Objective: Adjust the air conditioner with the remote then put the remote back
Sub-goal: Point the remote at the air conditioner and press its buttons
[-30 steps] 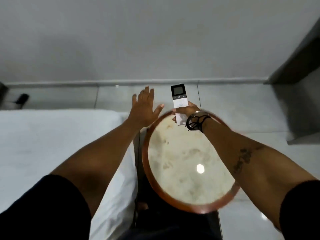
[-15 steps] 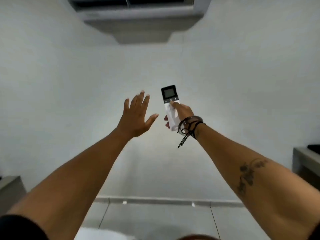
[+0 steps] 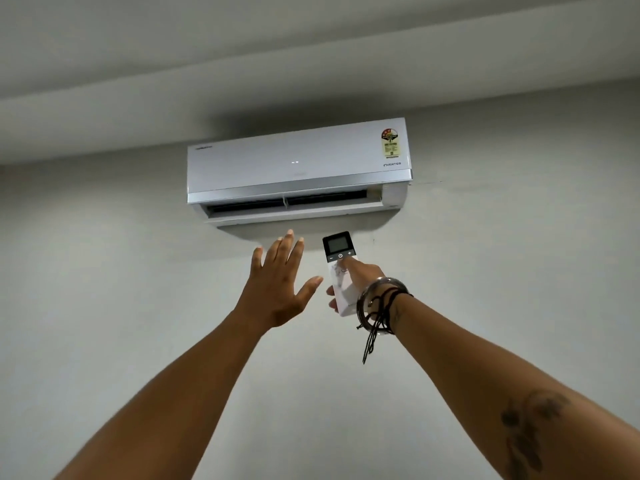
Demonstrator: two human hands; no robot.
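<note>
A white air conditioner hangs high on the wall, its bottom flap open and two small lights lit on the front. My right hand holds a white remote with a dark screen end, pointed up at the unit from just below it. The thumb rests by the buttons under the screen. My left hand is raised beside the remote, to its left, empty, fingers spread, palm toward the wall. Bracelets and cords circle my right wrist.
A bare grey wall fills the view below and beside the unit. A ceiling ledge runs above it.
My view has swung up from the round table and floor to the wall unit. Both arms rose with it, the remote still in my right hand, my left hand still spread.
</note>
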